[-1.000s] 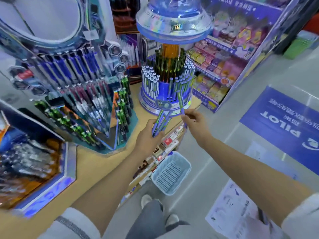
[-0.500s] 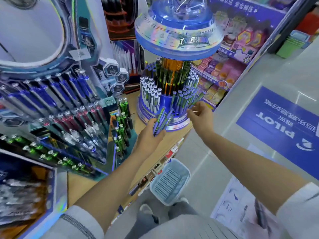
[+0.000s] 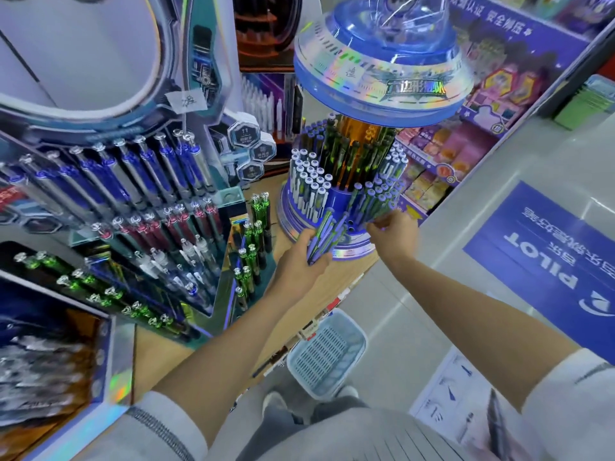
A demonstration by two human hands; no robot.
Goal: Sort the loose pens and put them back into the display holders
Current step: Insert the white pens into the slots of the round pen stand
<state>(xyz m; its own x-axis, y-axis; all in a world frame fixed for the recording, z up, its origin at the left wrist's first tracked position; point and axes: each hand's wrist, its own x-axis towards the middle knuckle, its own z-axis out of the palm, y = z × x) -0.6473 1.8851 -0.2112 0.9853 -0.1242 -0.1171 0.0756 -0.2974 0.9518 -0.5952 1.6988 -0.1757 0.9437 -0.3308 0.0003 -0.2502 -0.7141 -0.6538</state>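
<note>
The left hand [image 3: 298, 261] gripped a bundle of loose pens [image 3: 324, 234], blue-and-green barrels fanned up and to the right out of the curled fingers, their upper ends resting against the front of the round display holder [image 3: 354, 251]. That holder stood on the corner of the wooden counter [image 3: 159, 354], a blue carousel under a wide holographic dome [image 3: 382, 81], with white-capped pens [image 3: 311, 184] packed in its left section, dark green ones [image 3: 352, 154] on the upper tier and blue-capped pens [image 3: 372, 197] in the front-right section. The right hand [image 3: 396, 232] was at that front-right section, its fingers [image 3: 377, 225] curled in against the blue-capped pens; whether they pinched one pen or only touched the cluster could not be told. The two hands sat close together at the holder's base, apart from each other. To the left rose a tiered pen rack [image 3: 143, 181] with rows of blue, red, clear and green pens on slanted steps. Below the counter edge, on the floor, stood a pale blue basket [image 3: 327, 354], just beside the person's shoes [image 3: 274, 402]. Farther right lay a blue PILOT floor sticker [image 3: 549, 254] and a printed paper sheet [image 3: 456, 404], and behind the holder ran a shelf of colourful packets [image 3: 439, 154].
</note>
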